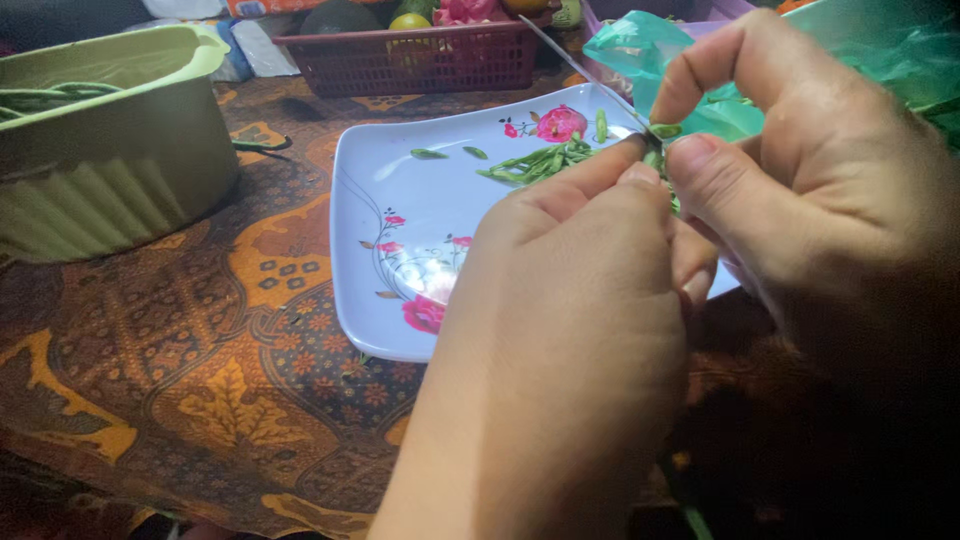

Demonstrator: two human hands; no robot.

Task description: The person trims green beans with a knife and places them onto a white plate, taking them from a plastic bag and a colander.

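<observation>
Between both hands, a green bean (663, 131) is pinched at fingertip level, only its small cut end showing above the thumbs. Left hand (575, 290) is curled closed, thumb and forefinger pressed onto the bean from the left, remaining fingers folded into the palm. Right hand (800, 190) is also closed on the bean, thumb tip against it, forefinger arched over the top; a thin knife blade (580, 65) runs up and away from the pinch point, handle hidden, so which hand grips it cannot be told. Just behind the hands lies a white square plate (400, 250) with pink flower print, partly covered by the left hand. On the plate beyond the fingertips sits a small heap of sliced bean pieces (540, 160), with a few loose bits just left of it. Behind the right hand, a green plastic bag (640, 50). Far left of the hands, a pale green tub (120, 170) with long beans inside. Further back, a dark red basket (420, 60) holding fruit. Everything rests on a brown batik tablecloth (200, 370).
</observation>
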